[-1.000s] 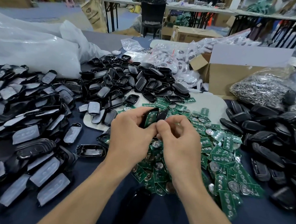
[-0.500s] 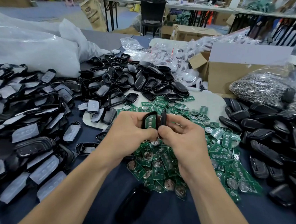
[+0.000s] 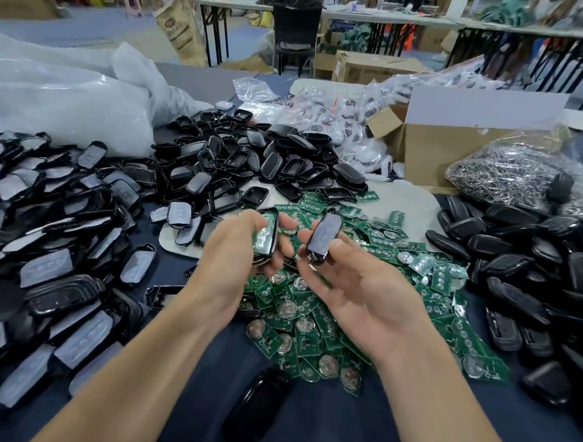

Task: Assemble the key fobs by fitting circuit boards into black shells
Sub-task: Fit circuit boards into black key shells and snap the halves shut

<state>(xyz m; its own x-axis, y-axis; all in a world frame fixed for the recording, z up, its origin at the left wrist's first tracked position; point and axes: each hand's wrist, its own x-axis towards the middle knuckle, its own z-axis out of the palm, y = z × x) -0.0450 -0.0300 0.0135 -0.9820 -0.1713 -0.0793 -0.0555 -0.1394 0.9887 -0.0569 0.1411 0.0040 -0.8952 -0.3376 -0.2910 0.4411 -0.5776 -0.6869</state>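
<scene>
My left hand (image 3: 233, 261) holds a black shell half (image 3: 267, 231) with a green circuit board seated inside it, tilted on edge. My right hand (image 3: 364, 286), palm up, holds a second black shell half (image 3: 323, 236) between thumb and fingers, its glossy outer face toward me. The two halves are a small gap apart, above a heap of loose green circuit boards (image 3: 311, 324) on the dark blue table.
Black shell piles lie at the left (image 3: 43, 239), back centre (image 3: 252, 163) and right (image 3: 536, 270). One black fob (image 3: 258, 403) lies near the table's front. A cardboard box (image 3: 434, 151), a bag of metal rings (image 3: 504, 175) and white plastic bags (image 3: 61, 104) stand behind.
The two shell halves were held together between both hands; now my hands have drawn apart, each keeping one half, and my right hand has turned palm up.
</scene>
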